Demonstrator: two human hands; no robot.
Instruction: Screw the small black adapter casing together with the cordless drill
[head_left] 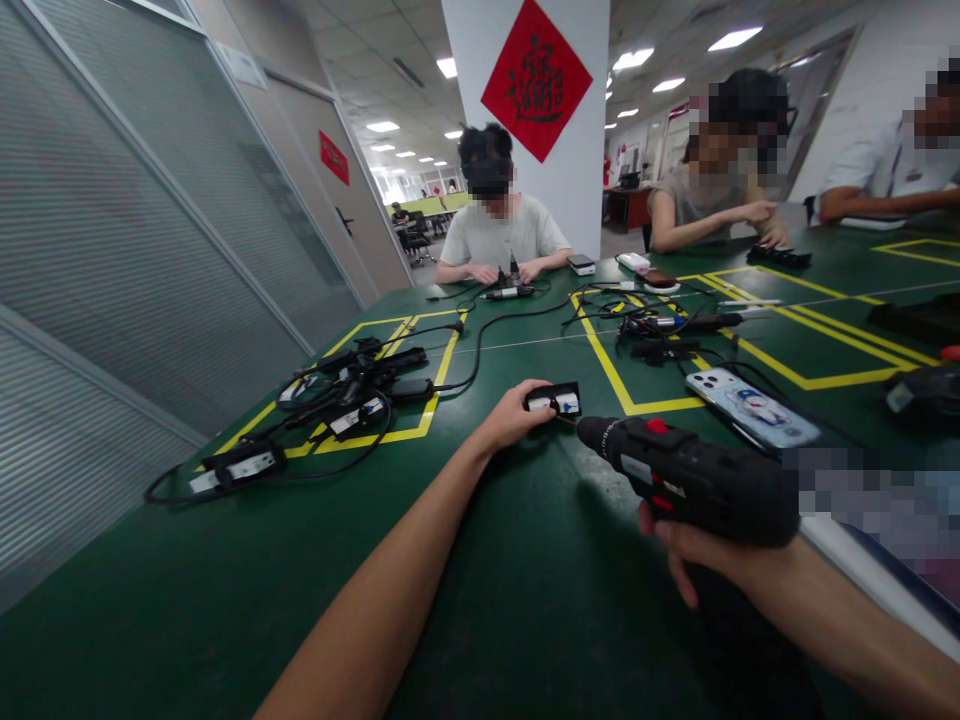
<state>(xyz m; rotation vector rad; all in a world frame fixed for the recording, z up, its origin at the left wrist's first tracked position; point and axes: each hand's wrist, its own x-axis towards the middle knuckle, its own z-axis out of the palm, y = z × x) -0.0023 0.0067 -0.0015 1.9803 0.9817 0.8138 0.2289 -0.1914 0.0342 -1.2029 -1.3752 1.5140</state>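
Observation:
In the middle of the green table [465, 560], my left hand [517, 415] is closed on the left end of a small black case [568, 390] with white and blue parts inside. My right hand [697, 545] is wrapped round the handle of a black cordless drill [675, 475] with red accents. The drill points left, and its thin bit reaches the near side of the case; whether it touches a screw is too small to tell. The lower part of the drill's handle is in shadow.
Left of my hands lies a heap of black cabled devices [352, 390]. A phone [754, 405] lies behind the drill, with more cables and tools [667, 325] beyond it. Yellow tape [611, 365] marks out rectangles. Several people sit across and to the right.

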